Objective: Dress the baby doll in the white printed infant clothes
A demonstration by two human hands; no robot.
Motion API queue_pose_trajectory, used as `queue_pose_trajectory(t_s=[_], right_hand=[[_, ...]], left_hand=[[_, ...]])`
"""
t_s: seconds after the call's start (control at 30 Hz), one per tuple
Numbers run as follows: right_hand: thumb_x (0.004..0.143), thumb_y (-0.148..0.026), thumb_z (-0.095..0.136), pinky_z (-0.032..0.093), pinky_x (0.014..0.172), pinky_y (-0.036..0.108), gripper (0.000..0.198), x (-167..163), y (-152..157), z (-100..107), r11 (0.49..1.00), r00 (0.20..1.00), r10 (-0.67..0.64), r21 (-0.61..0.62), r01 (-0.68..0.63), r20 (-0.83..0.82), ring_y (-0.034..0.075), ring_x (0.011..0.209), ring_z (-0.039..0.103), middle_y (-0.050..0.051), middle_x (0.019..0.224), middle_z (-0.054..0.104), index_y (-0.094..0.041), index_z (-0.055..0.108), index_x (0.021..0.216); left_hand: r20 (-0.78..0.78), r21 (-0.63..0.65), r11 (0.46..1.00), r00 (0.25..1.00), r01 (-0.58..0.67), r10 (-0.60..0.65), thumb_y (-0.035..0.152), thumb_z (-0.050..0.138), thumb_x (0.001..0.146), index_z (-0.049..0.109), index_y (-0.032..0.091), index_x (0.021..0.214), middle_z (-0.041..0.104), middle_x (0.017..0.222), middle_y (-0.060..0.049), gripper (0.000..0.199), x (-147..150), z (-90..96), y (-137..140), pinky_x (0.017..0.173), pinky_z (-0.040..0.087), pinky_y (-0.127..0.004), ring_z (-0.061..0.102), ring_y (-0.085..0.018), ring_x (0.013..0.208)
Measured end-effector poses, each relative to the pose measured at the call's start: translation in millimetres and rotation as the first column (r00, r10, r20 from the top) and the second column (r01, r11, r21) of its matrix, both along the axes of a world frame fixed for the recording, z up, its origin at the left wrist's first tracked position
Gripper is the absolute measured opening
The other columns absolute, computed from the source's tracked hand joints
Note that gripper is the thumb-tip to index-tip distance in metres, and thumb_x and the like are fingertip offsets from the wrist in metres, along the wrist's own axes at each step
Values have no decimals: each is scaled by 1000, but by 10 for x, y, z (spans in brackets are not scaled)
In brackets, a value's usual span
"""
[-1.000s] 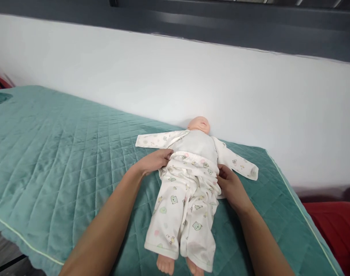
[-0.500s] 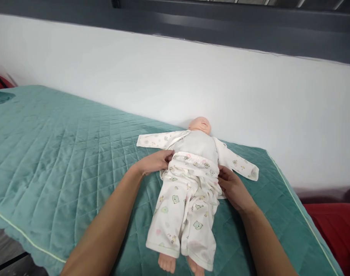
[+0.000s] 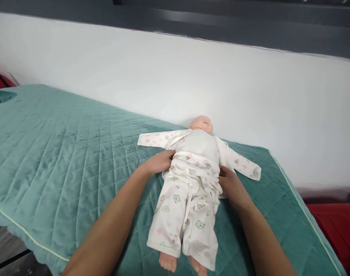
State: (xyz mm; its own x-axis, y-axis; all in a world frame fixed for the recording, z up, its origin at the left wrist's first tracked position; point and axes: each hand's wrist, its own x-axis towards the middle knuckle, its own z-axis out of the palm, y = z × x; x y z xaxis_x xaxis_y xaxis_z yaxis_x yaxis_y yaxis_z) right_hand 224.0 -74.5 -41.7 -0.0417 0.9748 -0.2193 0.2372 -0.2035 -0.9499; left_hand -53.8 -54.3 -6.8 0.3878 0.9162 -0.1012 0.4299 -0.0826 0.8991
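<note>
A baby doll (image 3: 202, 123) lies on its back, feet toward me, in a white long-sleeved baby top (image 3: 160, 138) spread open over its grey-white torso. White baby pants (image 3: 189, 191) with small green bear prints cover its legs and reach up to its belly, bunched below the waistband. My left hand (image 3: 161, 161) is closed at the left side of the waistband, fingertips partly hidden behind the cloth. On the opposite side my right hand (image 3: 231, 186) pinches the pants at hip height, its fingers partly tucked against the fabric. Both bare feet stick out of the leg openings.
A green quilted cover (image 3: 77, 161) lies under the doll, with a pale piped edge. Behind the doll's head rises a white wall (image 3: 129, 69) topped by a dark ledge (image 3: 206, 28). Something red (image 3: 336, 226) stands beyond the right edge.
The view has tilted and shifted slightly. Both hands stay at the sides of the pants, and the left hand has turned a little, hiding more of its fingers.
</note>
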Motion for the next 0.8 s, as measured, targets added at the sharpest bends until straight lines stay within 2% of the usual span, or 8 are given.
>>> queue_pose_trajectory(t_s=[0.2, 0.37, 0.43, 0.5, 0.6, 0.7, 0.8], right_hand=[[71, -23, 73, 56, 80, 38, 46, -38, -60, 60, 993, 993, 79, 96, -70, -88, 28, 90, 72, 6, 103, 78, -21, 71, 116], [73, -28, 72, 55, 64, 36, 47, -49, -95, 61, 992, 988, 70, 118, -53, -138, 26, 74, 71, 6, 92, 79, -21, 70, 119], [73, -28, 73, 53, 60, 34, 46, -53, -91, 54, 992, 986, 57, 119, -38, -159, 26, 74, 70, 6, 93, 78, -22, 71, 119], [73, -27, 73, 53, 63, 34, 45, -56, -84, 40, 990, 979, 50, 142, -22, -197, 26, 80, 71, 5, 98, 78, -23, 71, 117], [73, -26, 73, 55, 76, 37, 42, -46, -75, 15, 981, 976, 61, 192, -20, -211, 27, 91, 70, 5, 105, 77, -23, 71, 115], [74, -27, 72, 54, 86, 39, 38, -21, -74, 9, 972, 990, 50, 233, -18, -131, 27, 98, 69, 5, 109, 76, -23, 71, 112], [74, -28, 70, 52, 87, 40, 35, 2, -77, 26, 964, 1000, 7, 266, -8, 4, 28, 101, 68, 5, 108, 76, -22, 71, 109]], left_hand=[[191, -190, 977, 972, -98, 135, 21, 61, 70, 71, 16, 98, 76, 100, -8, 30, 105, 10, -50, 74, 52, -32, 67, -27, 92], [414, -305, 948, 884, -89, 217, 15, 64, 67, 72, 15, 101, 76, 97, -8, 36, 171, -63, -35, 66, 51, -29, 67, -22, 85], [465, -322, 944, 859, -64, 217, 16, 65, 67, 73, 14, 101, 76, 95, -9, 35, 177, -107, -15, 66, 51, -28, 67, -22, 83], [500, -334, 942, 840, -38, 211, 15, 66, 65, 74, 13, 100, 77, 93, -9, 36, 179, -154, 8, 67, 51, -29, 68, -22, 80], [526, -338, 940, 821, -37, 221, 15, 66, 63, 75, 13, 98, 77, 88, -9, 36, 180, -217, 35, 67, 52, -30, 68, -21, 76], [525, -324, 944, 821, -54, 227, 16, 66, 64, 76, 14, 97, 76, 86, -8, 35, 185, -246, 47, 70, 52, -32, 67, -20, 73], [496, -284, 956, 844, -65, 205, 17, 66, 65, 76, 15, 95, 76, 85, -7, 32, 190, -241, 45, 75, 52, -34, 67, -21, 75]])
